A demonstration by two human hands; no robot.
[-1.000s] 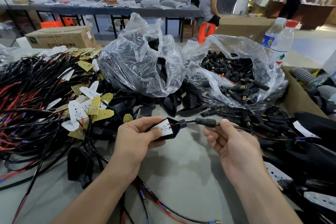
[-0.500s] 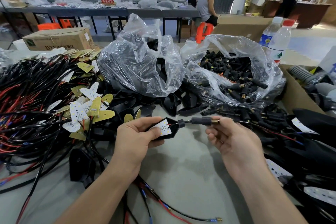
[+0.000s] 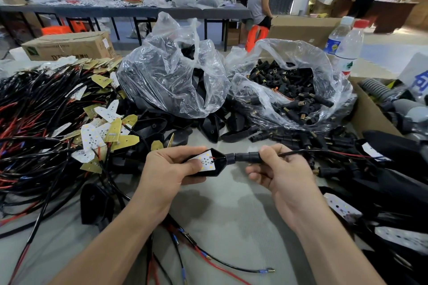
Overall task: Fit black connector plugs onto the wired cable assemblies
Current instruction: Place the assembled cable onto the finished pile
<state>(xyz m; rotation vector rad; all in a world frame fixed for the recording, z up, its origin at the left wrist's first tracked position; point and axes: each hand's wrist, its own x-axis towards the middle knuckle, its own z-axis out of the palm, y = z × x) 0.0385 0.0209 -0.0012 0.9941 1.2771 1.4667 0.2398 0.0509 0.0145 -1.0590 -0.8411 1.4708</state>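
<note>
Whereas half a second ago a short run of bare lead was showing between the two parts, the black connector plug (image 3: 246, 157) is now butting against the neck of the black housing (image 3: 218, 169), with no gap visible between them. The left hand (image 3: 171, 169) is gripping the housing, thumb lying along its near edge and fingers curled over the far side, and a white LED board (image 3: 205, 161) is sitting face up in the housing's open side. The right hand (image 3: 284, 176) is clasping the plug's outer end, thumb on top and fingers curled beneath (it was pinching further along the lead in the earlier frame). The cable (image 3: 324, 152), black with a red strand, is running out of that hand toward the right. Both hands are holding the assembly above the grey table (image 3: 231, 215), in front of the clear bag of plugs (image 3: 289, 97) and beside the clear bag of housings (image 3: 171, 81). A wire pile (image 3: 34, 122) is lying at the left, unchanged in position, and two water bottles (image 3: 349, 46) are standing upright behind the plug bag.
</note>
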